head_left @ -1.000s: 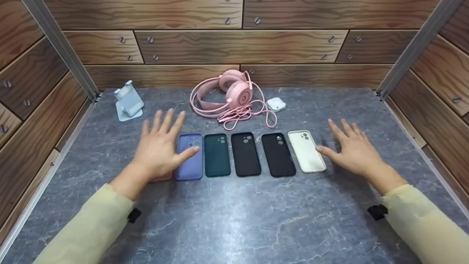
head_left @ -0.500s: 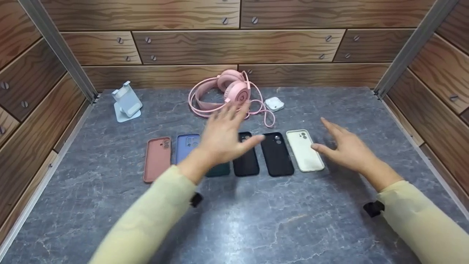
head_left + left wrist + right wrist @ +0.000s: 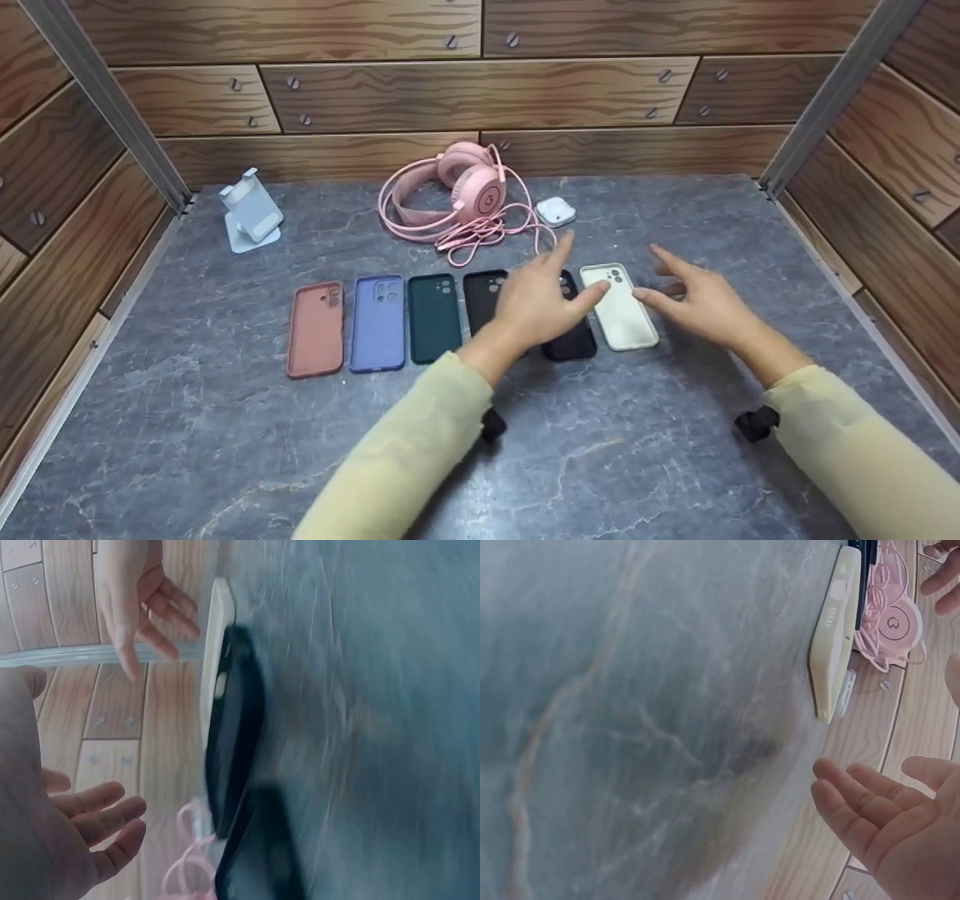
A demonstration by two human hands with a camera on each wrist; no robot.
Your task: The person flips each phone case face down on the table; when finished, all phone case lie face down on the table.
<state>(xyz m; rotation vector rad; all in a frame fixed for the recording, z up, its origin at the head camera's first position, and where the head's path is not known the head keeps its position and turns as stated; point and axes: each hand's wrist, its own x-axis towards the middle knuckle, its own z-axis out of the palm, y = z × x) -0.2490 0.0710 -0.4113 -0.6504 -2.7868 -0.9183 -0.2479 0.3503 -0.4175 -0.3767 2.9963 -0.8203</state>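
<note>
A row of phone cases lies flat on the table. From the left come a dusty-pink case (image 3: 315, 330), a blue-purple case (image 3: 378, 326) and a dark green case (image 3: 435, 322). Two black cases follow, the first black case (image 3: 478, 296) and the second black case (image 3: 571, 343) both partly covered by my left hand (image 3: 536, 304). That hand hovers over them with thumb spread and nothing in its grasp. At the right end is a cream-white case (image 3: 628, 326). My right hand (image 3: 701, 304) hangs just right of it, empty, its thumb near the edge.
Behind the row are pink headphones (image 3: 480, 191) with a coiled cable, and a small white earbud case (image 3: 556, 211). A light-blue folding stand (image 3: 253, 210) occupies the back left. Wood-patterned panels (image 3: 480, 94) wall in the grey marbled table (image 3: 225, 442).
My left hand has swept rightward along the row, from the left end to over the black cases, uncovering the pink, blue and green ones. The right hand has stayed nearly in place, its fingers slightly more bent.
</note>
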